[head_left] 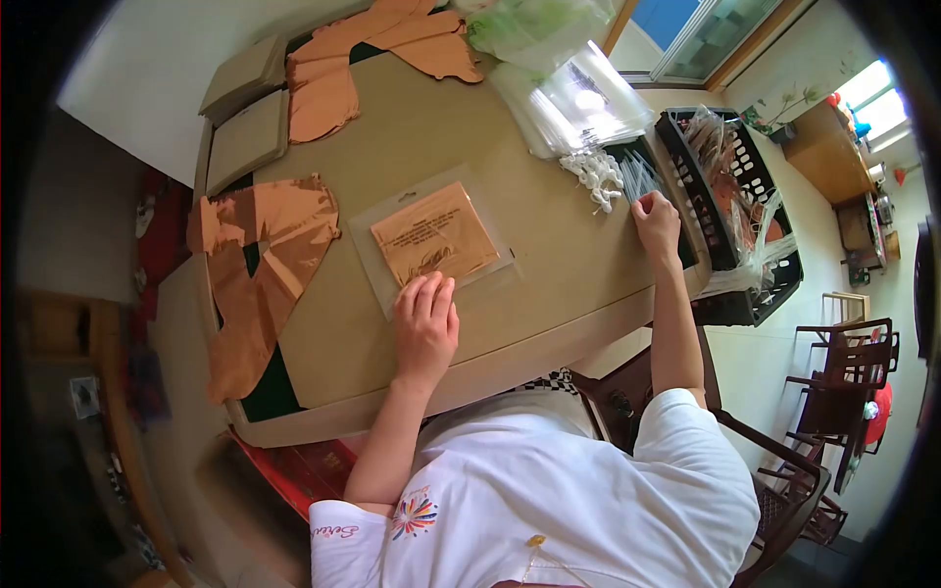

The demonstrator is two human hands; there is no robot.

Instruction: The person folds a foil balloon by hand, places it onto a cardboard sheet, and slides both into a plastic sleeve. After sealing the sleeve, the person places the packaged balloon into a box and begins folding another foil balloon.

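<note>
A clear plastic bag (pixel 367 218) with a folded copper-coloured sheet (pixel 436 233) and a printed text inside lies flat on the table (pixel 549 284). My left hand (pixel 426 318) rests on the bag's lower edge, its fingers close together; nothing can be seen in them. Over at the right, my right hand (pixel 655 220) has its fingertips pinched at the lower end of a bunch of thin clear strips (pixel 639 174). What is between those fingertips is too small to tell. White stringy pieces (pixel 594 176) lie just left of the strips.
Copper foil balloons (pixel 284 230) lie along the left edge and the far left (pixel 326 88). Two beige boxes (pixel 250 137) sit between them. Stacked clear bags (pixel 578 103) are at the back. A black crate (pixel 701 186) with packets stands at the table's right side.
</note>
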